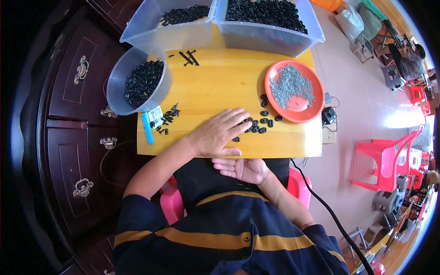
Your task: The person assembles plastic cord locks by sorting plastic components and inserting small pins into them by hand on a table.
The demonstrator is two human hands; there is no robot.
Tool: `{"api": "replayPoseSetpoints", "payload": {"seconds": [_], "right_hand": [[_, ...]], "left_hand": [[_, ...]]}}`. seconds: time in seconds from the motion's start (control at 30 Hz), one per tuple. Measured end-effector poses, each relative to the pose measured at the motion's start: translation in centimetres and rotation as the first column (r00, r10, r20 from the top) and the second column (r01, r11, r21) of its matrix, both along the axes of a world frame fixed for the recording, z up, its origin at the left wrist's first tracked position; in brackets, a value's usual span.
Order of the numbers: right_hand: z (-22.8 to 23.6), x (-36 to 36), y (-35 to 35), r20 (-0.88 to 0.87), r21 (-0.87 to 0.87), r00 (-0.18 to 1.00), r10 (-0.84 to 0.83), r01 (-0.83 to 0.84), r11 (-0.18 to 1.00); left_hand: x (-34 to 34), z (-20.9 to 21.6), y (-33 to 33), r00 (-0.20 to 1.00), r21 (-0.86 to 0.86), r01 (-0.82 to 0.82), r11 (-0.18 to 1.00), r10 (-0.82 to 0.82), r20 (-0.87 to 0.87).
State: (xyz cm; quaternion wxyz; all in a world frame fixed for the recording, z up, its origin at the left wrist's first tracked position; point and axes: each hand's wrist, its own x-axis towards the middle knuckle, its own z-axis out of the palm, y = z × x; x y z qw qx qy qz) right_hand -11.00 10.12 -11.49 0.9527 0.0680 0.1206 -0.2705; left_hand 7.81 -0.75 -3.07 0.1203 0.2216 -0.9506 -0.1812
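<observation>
My left hand (pixel 219 133) lies palm down on the yellow wooden table (pixel 215 82) near its front edge, fingers stretched out. Its fingertips reach over a loose group of small black oval pieces with holes (pixel 264 121), partly hiding some. Just below the table edge, my right hand (pixel 247 170) is turned palm up with the fingers extended, and no piece shows in it. To the right of the oval pieces stands a red-orange plate (pixel 304 115) holding a heap of small silvery metal parts (pixel 291 87), perhaps screws or pins.
A round clear tub (pixel 114 91) of black pieces stands left. Beside it lie a light-blue tool (pixel 147 128) and small dark parts (pixel 170 117). Long black screws (pixel 189 58) lie farther back. Two clear bins (pixel 270 39) stand at the back. A black cable (pixel 321 201) hangs right.
</observation>
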Motion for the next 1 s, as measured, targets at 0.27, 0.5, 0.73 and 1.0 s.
{"api": "replayPoseSetpoints", "payload": {"seconds": [0.27,0.5,0.73,1.0], "right_hand": [[0.1,0.1,-0.1,0.016,0.018,1.000,-0.020,0.019,1.000],[-0.1,0.2,0.3,0.055,-0.029,0.996,-0.073,0.075,0.997],[-0.5,0.4,0.1,0.003,-0.038,0.998,-0.057,0.057,0.998],[-0.6,0.4,0.0,0.004,-0.057,0.999,-0.036,0.036,0.998]], "left_hand": [[1.1,0.2,1.8,0.991,0.092,-0.020,0.996,0.032,-0.130],[0.7,0.5,4.6,0.937,0.181,-0.194,0.964,0.237,-0.257],[1.2,0.1,6.3,0.878,0.193,-0.281,0.940,0.333,-0.343],[3.1,-0.6,8.7,0.885,0.088,-0.346,0.934,0.356,-0.301]]}}
